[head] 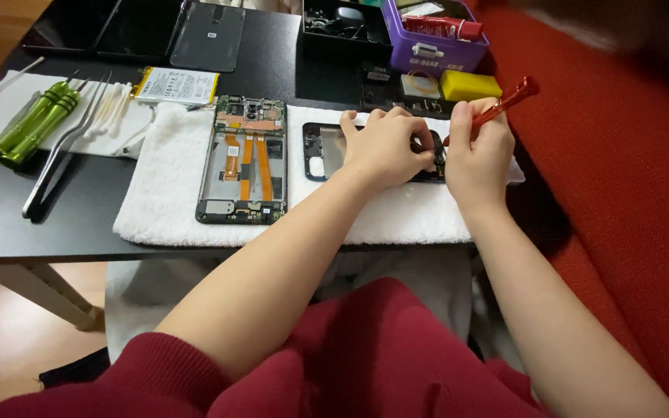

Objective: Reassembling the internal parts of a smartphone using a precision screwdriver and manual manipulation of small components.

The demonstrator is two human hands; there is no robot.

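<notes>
Two hands work one black phone frame (327, 151) on the white towel (166, 186): our left hand (385, 147) presses it flat, fingers curled; our right hand (478, 151) grips a red screwdriver (505, 104), likely mid-screw, needing steady tip alignment.

Both forearms are bare from the elbow down, and so are the left hand (385, 147) and the right hand (478, 155): no rings, no watch, no gloves show. The nails are short and plain. The sleeves (172, 379) are dark red, of a soft, thick cloth (a sweatshirt or something like it), pushed up and bunched in loose folds near the elbows. The same dark red cloth covers the body at the bottom of the view.
</notes>
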